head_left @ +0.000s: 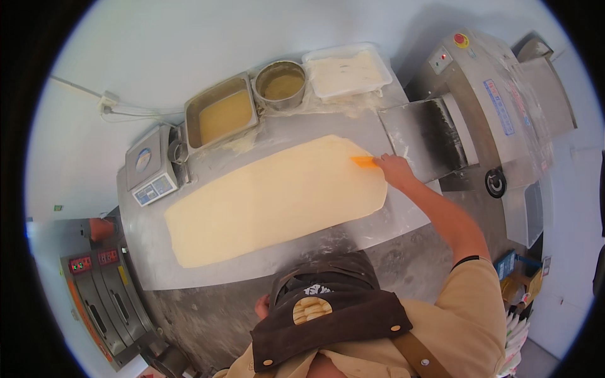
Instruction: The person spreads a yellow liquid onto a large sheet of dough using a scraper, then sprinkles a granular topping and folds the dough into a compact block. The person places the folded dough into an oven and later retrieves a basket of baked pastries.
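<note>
A long sheet of pale rolled dough (265,201) lies across the steel table (151,252). My right hand (394,169) grips an orange flat scraper (363,162), which rests on or just over the sheet's right end. My left hand (262,307) hangs low beside my dark apron (334,321), below the table's front edge, largely hidden, so its finger shape is unclear.
Along the back stand a scale (151,170), small metal container (178,152), tray of yellowish liquid (220,116), round pot (280,85) and white tub of flour (345,72). A sheeting machine (485,107) adjoins the right side. An oven (107,302) stands lower left.
</note>
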### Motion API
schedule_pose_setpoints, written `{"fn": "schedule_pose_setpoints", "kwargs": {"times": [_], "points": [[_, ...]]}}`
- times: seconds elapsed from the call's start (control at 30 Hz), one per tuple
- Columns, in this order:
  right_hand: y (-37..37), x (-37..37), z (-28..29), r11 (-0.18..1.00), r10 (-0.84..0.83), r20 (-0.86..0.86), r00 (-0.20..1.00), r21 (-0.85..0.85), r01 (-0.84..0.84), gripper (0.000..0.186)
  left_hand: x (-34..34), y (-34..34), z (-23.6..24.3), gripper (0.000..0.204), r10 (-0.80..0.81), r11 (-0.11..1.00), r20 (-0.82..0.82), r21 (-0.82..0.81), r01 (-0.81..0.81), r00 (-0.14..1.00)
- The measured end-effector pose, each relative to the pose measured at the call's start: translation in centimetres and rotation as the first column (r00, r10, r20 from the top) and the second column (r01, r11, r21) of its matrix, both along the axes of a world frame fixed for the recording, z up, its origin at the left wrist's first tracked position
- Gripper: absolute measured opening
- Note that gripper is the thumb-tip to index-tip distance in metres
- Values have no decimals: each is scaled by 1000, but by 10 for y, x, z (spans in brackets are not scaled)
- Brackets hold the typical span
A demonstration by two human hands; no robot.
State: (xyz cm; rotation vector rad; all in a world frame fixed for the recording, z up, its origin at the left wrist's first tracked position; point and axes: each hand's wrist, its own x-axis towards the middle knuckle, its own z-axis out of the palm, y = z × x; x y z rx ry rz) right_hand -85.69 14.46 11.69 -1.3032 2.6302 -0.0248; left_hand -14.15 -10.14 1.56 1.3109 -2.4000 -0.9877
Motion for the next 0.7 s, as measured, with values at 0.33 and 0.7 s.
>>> {"fn": "schedule_pose_setpoints", "kwargs": {"times": [0.33,0.7], "points": [[48,109,2,977,-212,33,977,16,211,38,-12,-31,-2,21,-224,962,-24,-164,218,974],[14,118,-13,762,-644,-4,765,-98,640,61,-6,-25,-4,21,-98,992,78,88,91,992]]}}
